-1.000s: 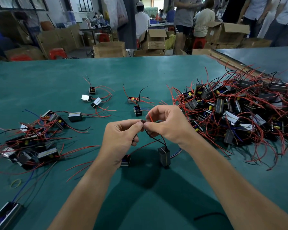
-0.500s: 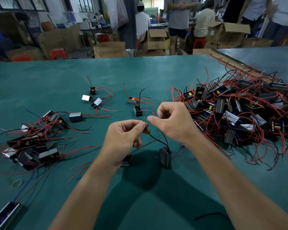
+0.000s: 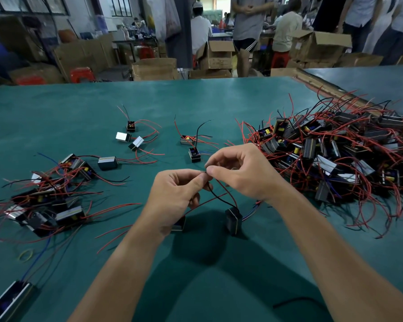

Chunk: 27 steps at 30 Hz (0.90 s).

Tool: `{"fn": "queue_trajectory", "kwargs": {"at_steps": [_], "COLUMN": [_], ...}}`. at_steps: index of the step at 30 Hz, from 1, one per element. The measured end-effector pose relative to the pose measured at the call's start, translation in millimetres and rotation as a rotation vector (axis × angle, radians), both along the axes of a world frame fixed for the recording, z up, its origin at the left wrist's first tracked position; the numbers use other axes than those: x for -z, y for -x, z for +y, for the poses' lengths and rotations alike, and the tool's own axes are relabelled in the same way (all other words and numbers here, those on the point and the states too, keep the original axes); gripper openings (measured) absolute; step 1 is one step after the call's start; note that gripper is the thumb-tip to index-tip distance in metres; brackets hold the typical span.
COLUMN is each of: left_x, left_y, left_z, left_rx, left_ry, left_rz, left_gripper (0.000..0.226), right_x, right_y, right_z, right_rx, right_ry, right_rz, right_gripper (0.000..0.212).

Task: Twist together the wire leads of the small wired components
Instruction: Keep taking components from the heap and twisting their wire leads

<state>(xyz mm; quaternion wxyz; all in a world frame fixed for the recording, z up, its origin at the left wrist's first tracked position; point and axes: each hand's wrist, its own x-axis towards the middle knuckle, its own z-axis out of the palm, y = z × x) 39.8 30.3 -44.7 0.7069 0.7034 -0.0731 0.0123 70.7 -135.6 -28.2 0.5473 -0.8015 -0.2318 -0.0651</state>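
Note:
My left hand [image 3: 175, 198] and my right hand [image 3: 242, 173] meet fingertip to fingertip above the green table [image 3: 196, 101]. Both pinch the ends of thin wire leads [image 3: 221, 198], one black and one red, where these come together. The leads run down to a small black component [image 3: 233, 220] standing on the table below my right hand. A second small component [image 3: 179, 225] lies half hidden under my left wrist. The joint itself is covered by my fingertips.
A big heap of components with red leads [image 3: 335, 154] fills the right side. A smaller tangle [image 3: 44, 201] lies at the left, with loose units [image 3: 135, 141] further back. A yellow rubber band [image 3: 26, 255] lies near the left. People and cardboard boxes [image 3: 216, 54] stand beyond the table.
My right hand drew slightly away to the right half a second ago and has come back, its fingertips again meeting my left hand's on the leads. The components on the table stayed put.

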Motion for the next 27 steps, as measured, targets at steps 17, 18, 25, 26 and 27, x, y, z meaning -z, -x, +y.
{"fn": "queue_trajectory", "kwargs": {"at_steps": [17,18,25,26,27], "left_x": [-2.2,-2.6,-2.6,-2.5,-2.4], "left_y": [2.2,2.2,2.0,2.3,2.3], "left_z": [-3.5,-3.2,-5.0,-5.5,-5.9], "left_rx": [0.003,0.002,-0.034,-0.044,-0.05], "left_ry": [-0.081,-0.079,-0.077,-0.077,-0.076], "left_rz": [0.052,0.055,0.065,0.064,0.062], "left_gripper": [0.014,0.014,0.014,0.014,0.014], "right_x": [1.8,2.5,5.2,5.9,6.1], "right_y": [0.1,0.0,-2.0,-2.1,-1.9], "right_z": [1.9,2.5,4.1,4.5,5.3], "right_rx": [0.006,0.009,0.053,0.061,0.062], "right_ry": [0.168,0.173,0.193,0.195,0.195], "right_rz": [0.062,0.058,0.063,0.068,0.074], "right_gripper": [0.024,0.024,0.024,0.024,0.024]}}
